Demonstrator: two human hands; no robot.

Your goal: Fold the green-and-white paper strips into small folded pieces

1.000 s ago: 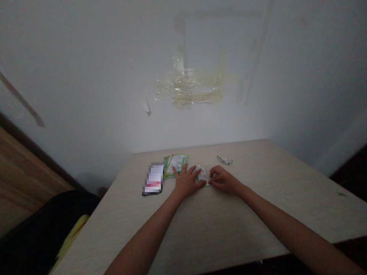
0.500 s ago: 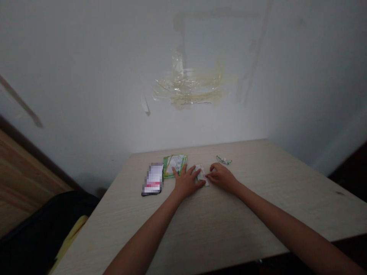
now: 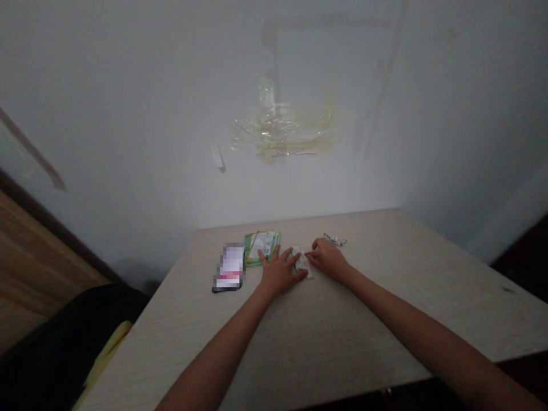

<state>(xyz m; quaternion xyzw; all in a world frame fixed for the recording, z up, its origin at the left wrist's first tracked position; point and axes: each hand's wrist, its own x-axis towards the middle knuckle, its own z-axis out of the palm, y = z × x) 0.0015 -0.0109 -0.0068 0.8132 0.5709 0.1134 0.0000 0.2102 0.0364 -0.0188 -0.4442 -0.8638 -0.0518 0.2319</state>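
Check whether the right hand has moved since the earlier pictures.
Yes: the right hand has shifted forward and slightly left, judged against the clear tape on the wall.

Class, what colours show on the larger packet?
Green and white on the larger packet, best in the head view.

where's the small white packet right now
In the head view, the small white packet lies on the table, just right of the green packets, partly under the left hand, with the right hand at its right edge.
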